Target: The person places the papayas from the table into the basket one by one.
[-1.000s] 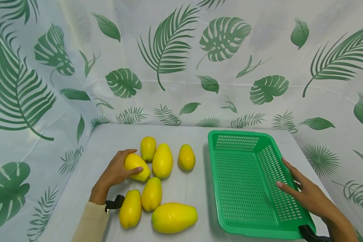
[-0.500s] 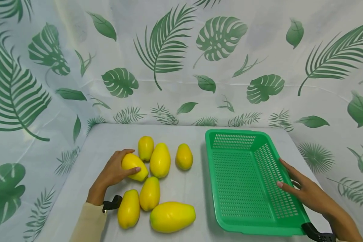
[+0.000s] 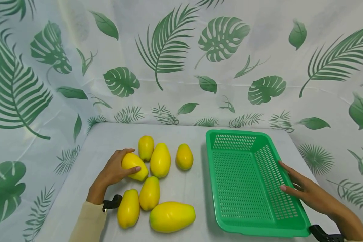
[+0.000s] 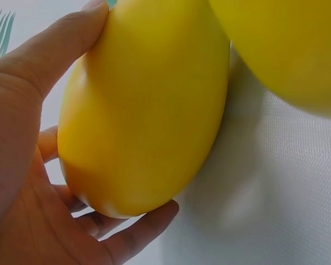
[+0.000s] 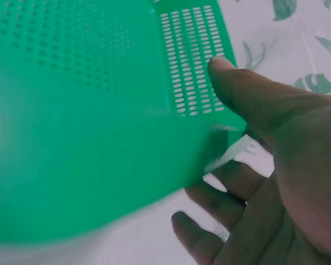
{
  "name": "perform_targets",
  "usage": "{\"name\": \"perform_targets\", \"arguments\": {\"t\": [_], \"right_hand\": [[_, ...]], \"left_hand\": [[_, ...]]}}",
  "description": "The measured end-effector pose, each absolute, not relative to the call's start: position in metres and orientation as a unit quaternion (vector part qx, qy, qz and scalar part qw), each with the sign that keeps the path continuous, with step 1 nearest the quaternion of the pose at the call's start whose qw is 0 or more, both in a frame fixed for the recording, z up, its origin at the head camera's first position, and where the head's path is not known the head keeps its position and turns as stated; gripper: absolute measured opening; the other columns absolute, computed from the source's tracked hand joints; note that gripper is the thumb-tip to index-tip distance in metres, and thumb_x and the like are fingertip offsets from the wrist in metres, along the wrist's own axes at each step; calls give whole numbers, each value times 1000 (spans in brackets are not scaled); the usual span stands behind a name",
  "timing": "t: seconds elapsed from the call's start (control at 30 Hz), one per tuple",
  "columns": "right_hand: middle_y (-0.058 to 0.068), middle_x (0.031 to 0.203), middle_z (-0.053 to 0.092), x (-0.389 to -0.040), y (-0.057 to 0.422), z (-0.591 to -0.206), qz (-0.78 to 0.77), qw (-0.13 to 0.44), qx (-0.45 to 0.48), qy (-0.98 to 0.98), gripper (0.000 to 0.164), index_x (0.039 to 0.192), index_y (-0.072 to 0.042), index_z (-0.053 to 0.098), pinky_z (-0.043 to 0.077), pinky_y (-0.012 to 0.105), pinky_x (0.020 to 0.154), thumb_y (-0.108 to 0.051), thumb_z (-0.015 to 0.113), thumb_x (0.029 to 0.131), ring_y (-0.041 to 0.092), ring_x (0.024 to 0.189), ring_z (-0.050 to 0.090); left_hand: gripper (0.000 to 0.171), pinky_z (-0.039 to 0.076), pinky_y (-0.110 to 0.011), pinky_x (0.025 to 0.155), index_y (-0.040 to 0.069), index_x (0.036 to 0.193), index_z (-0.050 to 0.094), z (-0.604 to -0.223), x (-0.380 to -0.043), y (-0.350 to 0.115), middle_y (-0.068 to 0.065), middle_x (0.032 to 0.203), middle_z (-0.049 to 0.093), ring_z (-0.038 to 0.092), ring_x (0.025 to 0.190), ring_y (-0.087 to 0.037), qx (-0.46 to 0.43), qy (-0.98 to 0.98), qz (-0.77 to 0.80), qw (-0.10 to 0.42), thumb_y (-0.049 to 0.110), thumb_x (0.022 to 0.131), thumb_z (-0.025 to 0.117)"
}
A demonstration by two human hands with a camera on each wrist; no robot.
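Note:
In the head view my left hand grips a yellow papaya, with the thumb on its near side and the fingers round the far side. The left wrist view shows the fingers curled under the rounded end of this papaya. On the right, my right hand holds the side rim of a green plastic basket, thumb over the inner wall and fingers outside. In the right wrist view the thumb lies across the basket's rim while the other fingers bend beneath it.
Several more papayas lie about the left hand: one behind, one beside it, one apart, and others nearer the front, such as a large one on its side. White cloth covers the table; a leaf-print curtain surrounds it.
The left hand keeps its grip on the papaya, which stays in place. My right hand has shifted slightly along the basket rim, its thumb a little nearer the wall.

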State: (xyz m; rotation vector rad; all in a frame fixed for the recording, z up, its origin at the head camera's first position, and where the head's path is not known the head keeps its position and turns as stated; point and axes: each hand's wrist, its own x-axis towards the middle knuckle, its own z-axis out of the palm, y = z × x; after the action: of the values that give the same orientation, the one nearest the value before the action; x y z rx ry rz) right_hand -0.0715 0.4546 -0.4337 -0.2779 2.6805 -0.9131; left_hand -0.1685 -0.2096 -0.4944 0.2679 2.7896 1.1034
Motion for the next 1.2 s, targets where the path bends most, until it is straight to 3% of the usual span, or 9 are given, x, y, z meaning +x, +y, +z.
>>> {"name": "perform_targets", "arguments": {"t": [0.07,0.1,0.2,0.27,0.33,0.87,0.9,1.1,1.2], "right_hand": [[15,178,5,-72,456,-433,-315,150,-104,931,83,173,-27,1,59,49,100,-21,57,111,72,140,34],[9,179,4,-72,457,-433,-315,151,-109,931,83,173,-27,2,57,55,100,-20,56,111,71,140,35],[-11,176,7,-73,461,-434,-315,148,-118,930,83,173,-27,3,58,26,95,-19,57,111,24,159,37],[-22,172,8,-73,463,-435,-321,146,-121,928,83,173,-27,4,54,16,92,-19,58,110,-12,150,30],[-28,170,9,-72,464,-437,-332,143,-124,924,84,173,-26,4,49,10,89,-17,58,110,-34,128,22],[-24,173,10,-78,465,-445,-344,133,-160,916,84,173,-22,7,48,13,89,-7,58,108,-31,133,21],[-23,174,9,-78,464,-446,-339,131,-163,917,84,173,-22,7,53,18,90,-7,58,108,-32,132,21],[-14,179,6,-78,462,-452,-363,112,-161,911,88,173,-22,6,49,10,95,-4,60,106,-30,137,21],[-6,181,2,-80,461,-456,-388,103,-174,899,89,173,-19,4,38,1,97,0,59,105,-29,142,20]], "left_hand": [[85,49,-61,105,17,158,47,-494,-169,-210,-22,150,50,55,124,-36,89,923,368,63,55,90,80],[85,49,-61,105,17,158,47,-494,-169,-210,-22,151,50,55,124,-36,89,923,369,63,55,89,81],[86,48,-62,107,18,158,47,-495,-169,-211,-22,152,49,55,125,-36,86,922,372,64,56,89,80],[86,48,-62,107,18,158,47,-496,-169,-211,-22,153,49,55,125,-36,83,922,372,67,57,89,80],[86,48,-63,108,19,159,47,-497,-169,-211,-22,153,49,56,125,-36,81,922,373,69,58,89,80],[85,47,-63,108,21,158,49,-499,-170,-214,-21,153,49,57,126,-36,75,917,386,70,57,88,81],[84,47,-63,108,21,157,49,-499,-169,-214,-21,153,49,57,125,-36,77,916,388,70,57,88,81],[83,47,-62,107,22,157,50,-501,-170,-214,-20,153,50,57,125,-35,81,912,395,68,55,88,82],[83,47,-62,108,22,157,50,-501,-170,-215,-20,153,50,57,125,-35,77,912,396,67,55,88,82]]}}
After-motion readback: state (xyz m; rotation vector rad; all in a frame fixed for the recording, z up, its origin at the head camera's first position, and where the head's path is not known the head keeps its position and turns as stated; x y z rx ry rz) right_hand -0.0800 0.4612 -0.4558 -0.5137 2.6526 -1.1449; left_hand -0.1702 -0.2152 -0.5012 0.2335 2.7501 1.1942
